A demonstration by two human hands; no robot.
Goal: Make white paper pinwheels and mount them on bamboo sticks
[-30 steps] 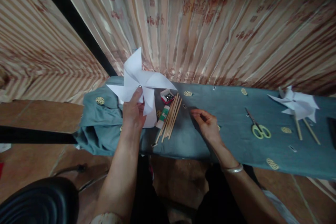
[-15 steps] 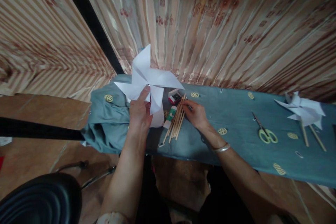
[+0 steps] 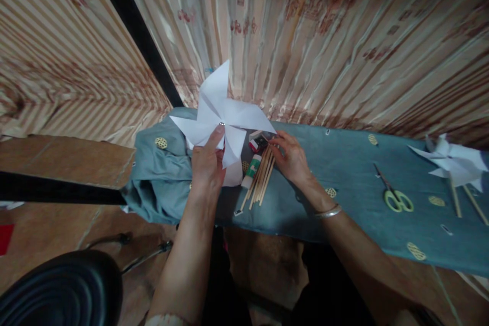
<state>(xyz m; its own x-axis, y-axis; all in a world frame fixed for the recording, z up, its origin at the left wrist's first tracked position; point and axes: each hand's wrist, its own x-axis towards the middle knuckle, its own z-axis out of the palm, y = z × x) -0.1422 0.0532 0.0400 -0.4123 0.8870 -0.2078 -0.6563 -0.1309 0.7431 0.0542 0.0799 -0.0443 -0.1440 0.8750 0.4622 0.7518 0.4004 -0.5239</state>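
The white paper pinwheel with curved blades (image 3: 214, 111) is being held up over the left part of the tabletop draped in grey-green cloth (image 3: 351, 163). It is being gripped from below by the left hand (image 3: 207, 167), and the thumb is being pressed beside the small shiny pin at its centre. This hold is being kept much as it was a second ago.

The change is being made by the right hand (image 3: 292, 158). A second ago it was being held over bare cloth, well apart from the thin, pale wooden sticks (image 3: 264, 175); now its bent fingers are being brought to their upper ends, just beside the small red-and-white box of dark bits (image 3: 256, 143). Whether a stick is being gripped cannot be told. The work, it seems, is being shifted from the paper shape alone to the loose pieces beside it.

The bundle is being left lying aslant against the green-and-white glue tube (image 3: 250, 170). Farther right, the yellow-green-handled scissors (image 3: 397, 199) are being left untouched, as is another white paper pinwheel (image 3: 458, 160) near the right edge of the view.
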